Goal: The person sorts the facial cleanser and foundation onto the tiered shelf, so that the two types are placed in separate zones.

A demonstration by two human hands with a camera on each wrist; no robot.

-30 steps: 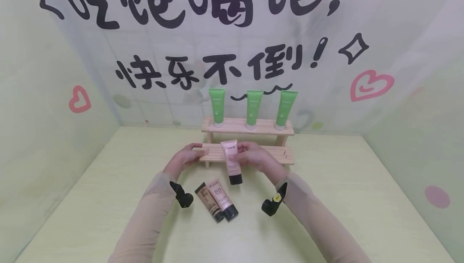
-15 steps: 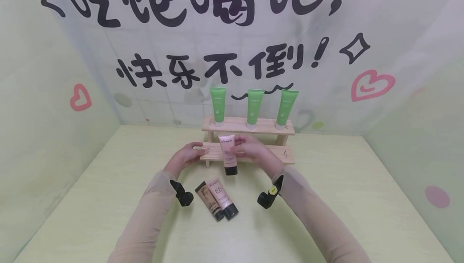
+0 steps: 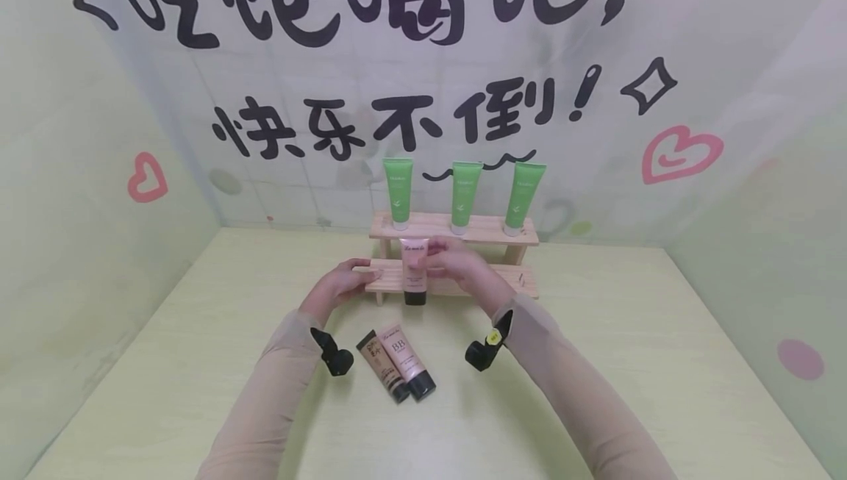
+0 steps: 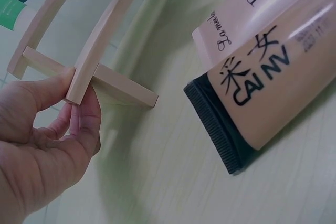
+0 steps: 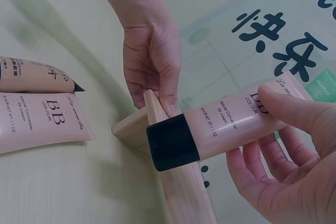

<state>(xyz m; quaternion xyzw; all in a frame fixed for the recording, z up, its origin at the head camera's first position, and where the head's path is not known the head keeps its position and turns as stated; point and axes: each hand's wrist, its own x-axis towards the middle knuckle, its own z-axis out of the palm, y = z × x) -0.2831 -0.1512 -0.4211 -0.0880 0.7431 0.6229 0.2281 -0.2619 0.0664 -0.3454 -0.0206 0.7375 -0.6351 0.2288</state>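
Note:
My right hand (image 3: pixel 456 263) pinches a pink BB cream tube (image 3: pixel 415 272) with a black cap, holding it upright, cap down, just over the lower step of a small two-step wooden rack (image 3: pixel 516 283). In the right wrist view the pink tube (image 5: pixel 231 119) has its cap against the lower step (image 5: pixel 181 192). My left hand (image 3: pixel 340 283) grips the left end of that step, thumb and fingers (image 4: pixel 79 114) round the slat (image 4: pixel 105 35). Two more tubes, one pink (image 3: pixel 406 361) and one brown (image 3: pixel 380 366), lie on the table before me.
Three green tubes (image 3: pixel 457 197) stand cap down on the rack's upper step (image 3: pixel 423 228). The pale green table (image 3: pixel 629 362) is walled on three sides by printed panels. The lying tubes (image 4: pixel 268 61) rest close to my left hand.
My right hand has carried the pink tube up and away from me, from hanging tilted in front of the rack to upright at the lower step. My left hand has kept its hold.

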